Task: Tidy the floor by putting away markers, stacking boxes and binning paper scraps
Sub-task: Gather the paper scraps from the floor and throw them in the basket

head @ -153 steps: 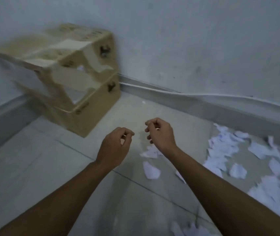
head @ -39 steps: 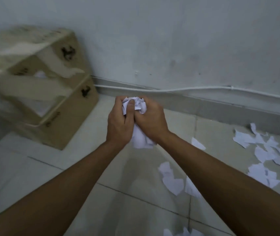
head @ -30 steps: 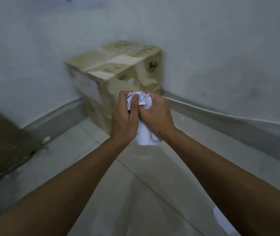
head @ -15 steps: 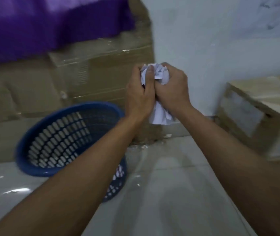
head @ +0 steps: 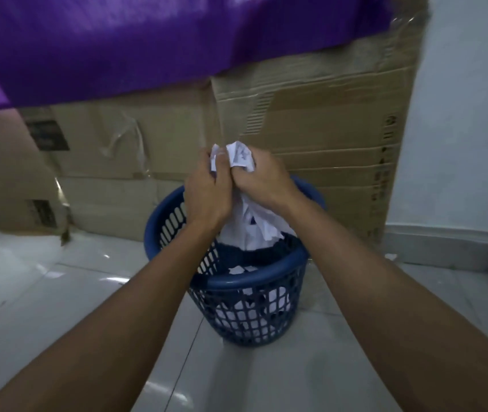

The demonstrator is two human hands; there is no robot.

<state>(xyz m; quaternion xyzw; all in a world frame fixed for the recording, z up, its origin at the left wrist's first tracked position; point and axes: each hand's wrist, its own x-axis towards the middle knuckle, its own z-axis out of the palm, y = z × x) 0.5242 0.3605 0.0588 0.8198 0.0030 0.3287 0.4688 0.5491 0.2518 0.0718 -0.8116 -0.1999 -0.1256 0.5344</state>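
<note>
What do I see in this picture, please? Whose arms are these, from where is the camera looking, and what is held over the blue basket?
There is no machine here. A person wears one camera on the head, which looks forward and down, so the two bare arms belong to the wearer. The left hand and the right hand together grip a crumpled bundle of white paper scraps just above a blue plastic mesh basket. The basket stands on a shiny tiled floor. More white paper already lies inside it and shows through the mesh. Behind the basket stands large brown cardboard, taped and worn. A purple cloth covers the top of the picture.
</note>
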